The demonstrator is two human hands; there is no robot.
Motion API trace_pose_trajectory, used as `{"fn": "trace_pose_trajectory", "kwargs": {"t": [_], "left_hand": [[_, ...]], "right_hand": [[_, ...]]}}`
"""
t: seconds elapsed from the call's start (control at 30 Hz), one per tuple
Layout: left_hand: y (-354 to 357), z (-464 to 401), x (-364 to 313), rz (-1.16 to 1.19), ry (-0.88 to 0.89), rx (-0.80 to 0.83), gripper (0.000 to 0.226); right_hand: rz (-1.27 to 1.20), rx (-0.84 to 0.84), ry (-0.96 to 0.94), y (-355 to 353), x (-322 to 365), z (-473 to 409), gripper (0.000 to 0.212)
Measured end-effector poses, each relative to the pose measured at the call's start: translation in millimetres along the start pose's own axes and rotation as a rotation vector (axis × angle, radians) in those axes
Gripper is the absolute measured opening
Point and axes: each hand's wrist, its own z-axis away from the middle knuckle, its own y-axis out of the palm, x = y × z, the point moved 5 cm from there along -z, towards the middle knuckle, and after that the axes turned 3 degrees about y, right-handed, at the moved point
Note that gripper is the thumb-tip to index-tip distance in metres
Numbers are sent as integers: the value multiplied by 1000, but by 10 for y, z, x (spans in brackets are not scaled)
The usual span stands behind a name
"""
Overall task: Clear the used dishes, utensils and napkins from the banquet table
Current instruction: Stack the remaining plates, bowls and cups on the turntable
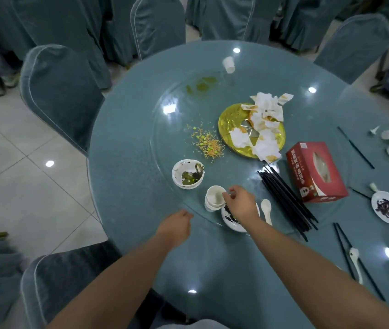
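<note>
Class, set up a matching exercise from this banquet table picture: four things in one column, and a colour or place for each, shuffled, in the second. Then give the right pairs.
Things:
1. tissue box
2. bundle of chopsticks
3. crumpled napkins
4. dirty bowl

Descriptions:
A. lying on the gold plate
B. red
C. left of the stacked cups
D. black, between the white spoon and the box

Pairs: 1-B, 2-D, 3-A, 4-C
</note>
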Motion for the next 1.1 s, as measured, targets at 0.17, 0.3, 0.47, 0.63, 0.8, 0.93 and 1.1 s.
{"fn": "trace_pose_trajectory", "kwargs": {"t": [0.17, 0.3, 0.47, 0.63, 0.8, 0.93, 1.1], "left_hand": [[165, -127, -178, -59, 58, 42, 57], [288, -192, -267, -125, 84, 99, 63], [368, -264, -357, -188, 94, 119, 64], [314, -353, -539, -171, 107, 42, 62], [248, -489, -747, 188, 91, -1, 75], [208, -548, -948, 518, 123, -68, 72], [203, -509, -1060, 592, 151, -126, 54]], "right_hand": [[275, 177, -156, 101, -124, 70, 69], [332, 140, -212, 81, -169, 101, 83], [384, 182, -231, 68, -286, 135, 82], [192, 152, -133, -46, -411, 105, 67], [135, 150, -115, -156, -530, 165, 63], [-17, 199, -129, -207, -606, 269, 65], [-47, 237, -106, -337, -717, 343, 55]]}}
